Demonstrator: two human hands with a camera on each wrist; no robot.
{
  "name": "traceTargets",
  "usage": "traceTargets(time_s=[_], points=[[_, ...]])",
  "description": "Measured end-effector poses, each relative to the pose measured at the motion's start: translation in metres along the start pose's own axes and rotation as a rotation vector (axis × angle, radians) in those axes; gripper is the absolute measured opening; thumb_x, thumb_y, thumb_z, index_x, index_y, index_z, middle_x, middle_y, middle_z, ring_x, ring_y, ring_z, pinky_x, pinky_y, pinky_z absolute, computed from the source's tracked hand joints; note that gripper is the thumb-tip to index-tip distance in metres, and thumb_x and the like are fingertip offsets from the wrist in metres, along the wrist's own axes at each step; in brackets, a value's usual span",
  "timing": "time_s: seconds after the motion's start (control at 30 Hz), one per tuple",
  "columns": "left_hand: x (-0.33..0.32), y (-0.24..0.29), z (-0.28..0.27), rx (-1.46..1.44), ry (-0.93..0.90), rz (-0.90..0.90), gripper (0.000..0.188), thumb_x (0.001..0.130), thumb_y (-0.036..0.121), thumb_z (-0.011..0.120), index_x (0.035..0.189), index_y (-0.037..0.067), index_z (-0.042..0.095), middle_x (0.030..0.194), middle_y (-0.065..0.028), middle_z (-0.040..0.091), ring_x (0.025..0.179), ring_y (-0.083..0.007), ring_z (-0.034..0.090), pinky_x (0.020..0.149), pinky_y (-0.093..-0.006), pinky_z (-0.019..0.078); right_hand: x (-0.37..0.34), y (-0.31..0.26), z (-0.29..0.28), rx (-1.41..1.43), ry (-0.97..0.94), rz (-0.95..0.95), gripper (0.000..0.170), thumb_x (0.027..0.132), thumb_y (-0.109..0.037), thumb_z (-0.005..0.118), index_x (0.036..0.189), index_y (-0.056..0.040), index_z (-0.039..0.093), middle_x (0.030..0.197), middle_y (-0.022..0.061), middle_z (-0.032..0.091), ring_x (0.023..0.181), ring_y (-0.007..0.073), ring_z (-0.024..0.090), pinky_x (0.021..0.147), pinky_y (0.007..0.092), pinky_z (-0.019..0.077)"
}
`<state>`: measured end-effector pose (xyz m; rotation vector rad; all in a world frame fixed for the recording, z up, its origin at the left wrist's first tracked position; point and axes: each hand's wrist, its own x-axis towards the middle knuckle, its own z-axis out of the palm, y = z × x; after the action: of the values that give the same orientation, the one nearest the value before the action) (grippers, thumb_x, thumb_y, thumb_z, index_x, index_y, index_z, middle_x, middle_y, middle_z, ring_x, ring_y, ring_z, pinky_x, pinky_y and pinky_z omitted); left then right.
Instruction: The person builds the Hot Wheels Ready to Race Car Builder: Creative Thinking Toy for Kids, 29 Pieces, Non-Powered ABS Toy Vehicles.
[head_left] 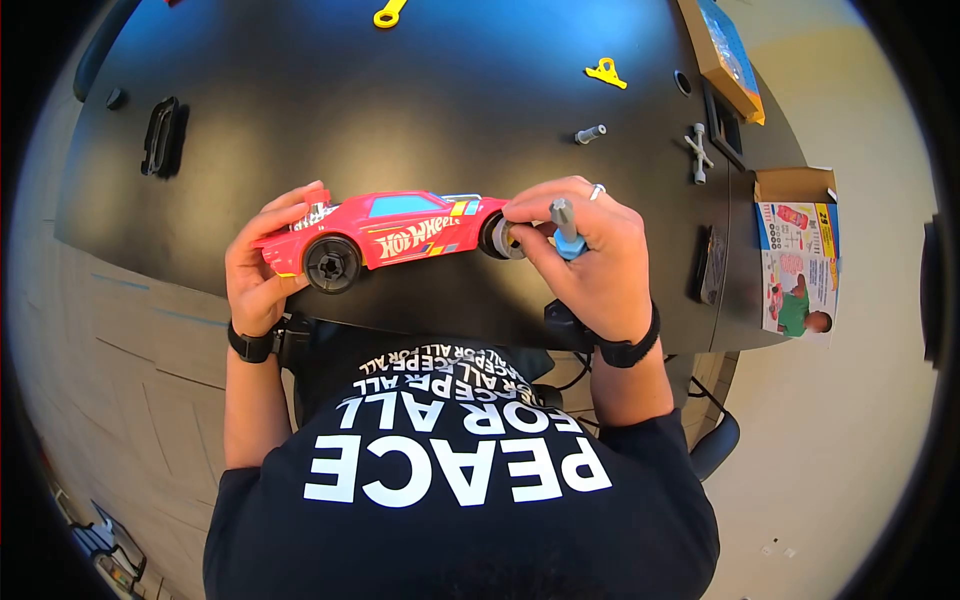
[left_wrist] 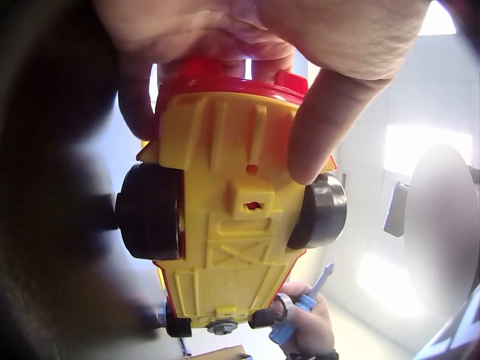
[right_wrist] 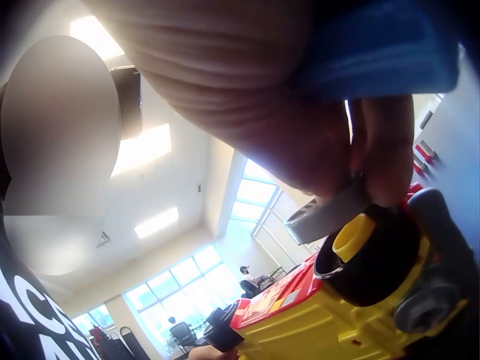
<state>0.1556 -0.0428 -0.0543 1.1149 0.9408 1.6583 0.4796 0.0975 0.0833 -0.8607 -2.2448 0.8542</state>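
Observation:
A red toy car (head_left: 400, 240) with "Hot Wheels" lettering is held up over the table edge. My left hand (head_left: 262, 250) grips its rear end, thumb on the yellow underside (left_wrist: 240, 232) and the other fingers on the far side. At the car's front, my right hand (head_left: 605, 260) pinches a grey ring-shaped piece (right_wrist: 330, 214) beside the front wheel (right_wrist: 371, 259), where a yellow hub (right_wrist: 354, 238) shows. A blue-handled screwdriver (left_wrist: 305, 304) is also kept in the right hand, its grey tip pointing away from the car. A black rear wheel (head_left: 332, 265) is on the near side.
Across the dark table (head_left: 330, 110) lie a yellow wrench (head_left: 388, 14), a small yellow part (head_left: 605, 73), a grey bolt-like piece (head_left: 591, 134), a grey cross-shaped tool (head_left: 698, 155) and a black frame-like part (head_left: 160, 137). An opened printed box (head_left: 795, 250) stands at the right edge.

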Motion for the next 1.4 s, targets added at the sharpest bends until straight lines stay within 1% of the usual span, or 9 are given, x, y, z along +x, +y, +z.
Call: traceTargets(time_s=[0.33,0.43,0.5,0.57,0.83,0.9,1.13,1.33,1.4], points=[[0.0,-0.001,-0.002,-0.003,-0.004,0.002,0.067,0.077,0.004,0.085,0.142,-0.003,0.069,0.159,-0.0316,0.056,0.143,-0.0392,0.061,0.121,-0.0474,0.0461,0.006,-0.007,0.004,-0.115,0.006,-0.102,0.024,0.081,0.012,0.079,0.098,-0.0049,0.078,0.099,0.0083,0.081,0.094,0.0279,0.075,0.08,0.0376,0.0604],[-0.001,-0.003,-0.005,0.062,-0.032,-0.008,0.071,0.08,0.015,0.085,0.146,-0.003,0.065,0.161,-0.0352,0.052,0.148,-0.0465,0.056,0.125,-0.0539,0.0423,0.005,-0.01,0.005,-0.156,-0.008,-0.126,0.024,0.083,0.013,0.079,0.098,-0.0055,0.08,0.099,0.0075,0.082,0.094,0.026,0.076,0.081,0.036,0.0609],[0.0,-0.002,-0.002,0.001,-0.01,0.012,0.067,0.077,0.005,0.085,0.142,-0.003,0.069,0.158,-0.0317,0.057,0.142,-0.0389,0.062,0.121,-0.0476,0.0467,0.004,-0.008,0.005,-0.186,-0.026,-0.134,0.025,0.082,0.014,0.079,0.098,-0.0058,0.08,0.1,0.0071,0.083,0.094,0.0261,0.075,0.08,0.036,0.0611],[0.0,-0.001,-0.001,-0.001,-0.002,0.008,0.067,0.077,0.005,0.085,0.142,-0.003,0.069,0.158,-0.0317,0.057,0.142,-0.0388,0.062,0.121,-0.0475,0.0467,0.003,-0.005,0.006,-0.212,-0.04,-0.2,0.031,0.076,0.012,0.08,0.1,-0.0075,0.078,0.103,0.0034,0.081,0.095,0.0285,0.074,0.08,0.0385,0.0609],[-0.001,-0.002,-0.003,-0.003,-0.006,0.001,0.068,0.077,0.007,0.086,0.142,-0.003,0.069,0.158,-0.0318,0.057,0.142,-0.0387,0.062,0.121,-0.0471,0.0467,0.0,0.001,-0.009,-0.103,0.006,-0.175,0.034,0.076,0.007,0.088,0.106,-0.0064,0.08,0.109,0.0081,0.078,0.095,0.0288,0.074,0.082,0.0377,0.0593],[-0.002,-0.003,-0.006,0.056,-0.028,-0.015,0.072,0.08,0.016,0.088,0.145,-0.003,0.066,0.161,-0.0351,0.052,0.147,-0.0457,0.057,0.124,-0.0531,0.0433,-0.005,0.007,-0.007,-0.071,-0.015,-0.142,0.033,0.077,0.005,0.089,0.107,-0.0057,0.08,0.111,0.0091,0.077,0.095,0.0286,0.074,0.082,0.0379,0.0589],[0.0,-0.001,0.0,0.027,-0.007,0.009,0.065,0.081,0.011,0.088,0.142,-0.003,0.069,0.158,-0.0319,0.057,0.142,-0.0389,0.062,0.12,-0.0474,0.047,-0.01,0.019,0.005,-0.051,-0.002,-0.115,0.041,0.078,0.001,0.091,0.116,-0.0074,0.081,0.113,0.0081,0.072,0.1,0.0273,0.072,0.084,0.0384,0.0582],[0.002,0.007,0.011,0.239,0.037,0.05,0.076,0.088,0.024,0.088,0.152,-0.004,0.057,0.158,-0.0315,0.056,0.145,-0.0387,0.059,0.124,-0.0498,0.0439,-0.015,0.021,0.013,-0.006,0.058,-0.073,0.041,0.079,-0.005,0.094,0.117,-0.0085,0.081,0.112,0.0079,0.068,0.099,0.0265,0.069,0.083,0.0375,0.0574],[0.008,0.017,0.018,0.49,0.11,0.178,0.076,0.091,0.023,0.085,0.153,-0.005,0.053,0.158,-0.0287,0.057,0.146,-0.0352,0.057,0.122,-0.0475,0.0455,-0.02,0.021,0.017,0.026,0.079,-0.04,0.041,0.079,-0.007,0.095,0.117,-0.0086,0.081,0.111,0.0078,0.068,0.098,0.026,0.069,0.083,0.0371,0.0571]])
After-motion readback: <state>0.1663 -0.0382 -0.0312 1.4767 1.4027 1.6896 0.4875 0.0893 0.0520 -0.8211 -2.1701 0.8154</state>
